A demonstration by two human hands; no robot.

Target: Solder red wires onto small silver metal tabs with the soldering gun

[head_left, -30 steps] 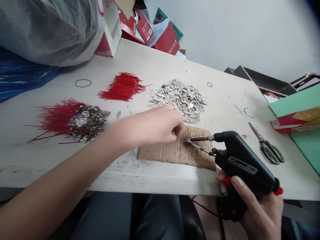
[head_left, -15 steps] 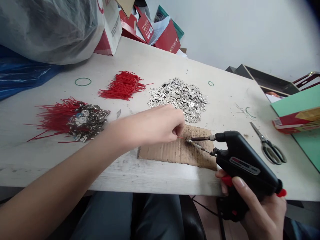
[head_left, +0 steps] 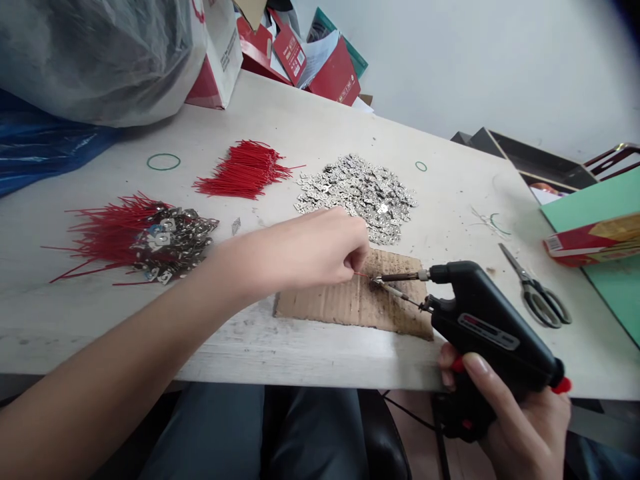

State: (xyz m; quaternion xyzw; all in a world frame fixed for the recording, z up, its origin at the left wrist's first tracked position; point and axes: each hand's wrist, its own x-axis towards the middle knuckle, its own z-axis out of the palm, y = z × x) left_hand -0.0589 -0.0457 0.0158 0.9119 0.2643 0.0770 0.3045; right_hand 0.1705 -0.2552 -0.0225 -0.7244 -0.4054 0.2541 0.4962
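My left hand (head_left: pixel 320 250) is closed in a pinch on a thin red wire (head_left: pixel 362 274), holding its end over a brown cardboard pad (head_left: pixel 345 303). My right hand (head_left: pixel 510 420) grips a black soldering gun (head_left: pixel 485 330) whose tip (head_left: pixel 383 280) touches the wire end and a small metal tab on the pad. Behind the pad lies a heap of silver metal tabs (head_left: pixel 357 193). A bundle of loose red wires (head_left: pixel 245 170) lies to its left. At the far left sits a pile of red wires with tabs attached (head_left: pixel 143 237).
Scissors (head_left: pixel 535 290) lie right of the pad. A green board with a red box (head_left: pixel 593 240) is at the right edge. Plastic bags (head_left: pixel 95 53) and red cartons (head_left: pixel 305 57) crowd the back. Green rubber bands (head_left: pixel 163 161) lie on the white table (head_left: pixel 280 347).
Both hands hold their places at the pad. Only the camera view has shifted slightly.
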